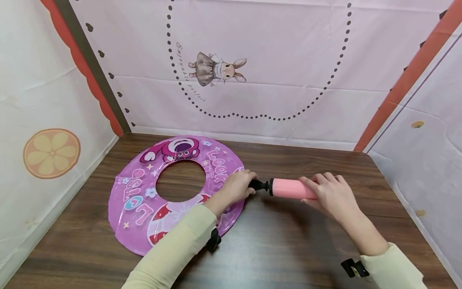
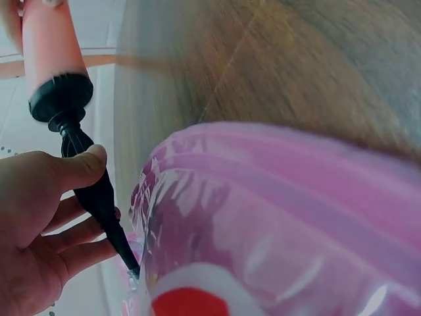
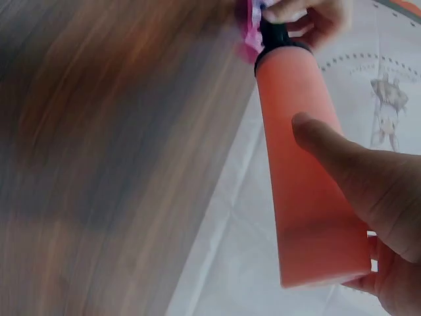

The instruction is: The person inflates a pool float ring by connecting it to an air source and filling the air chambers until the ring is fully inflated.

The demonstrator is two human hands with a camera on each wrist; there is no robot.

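Observation:
A purple swim ring point(image 1: 135, 222) with cartoon prints lies on the table, its surface creased and shiny. My left hand point(image 1: 236, 186) is at its right edge, pinching the black nozzle point(image 2: 99, 191) of a hand pump between thumb and fingers. In the left wrist view the nozzle's narrow tip meets a clear valve point(image 2: 133, 280) at the ring's side. The pump's pink barrel point(image 1: 291, 188) extends to the right, held by my right hand point(image 1: 333, 196) near its far end. The thumb lies along the barrel in the right wrist view; the other fingers are mostly hidden behind it.
The dark wood-grain table point(image 1: 270, 249) carries the ring on its left half. Pale printed cloth point(image 1: 288, 52) hangs along the back, with more cloth at both sides. Black camera mounts point(image 1: 354, 268) sit on the wrists by the light sleeves.

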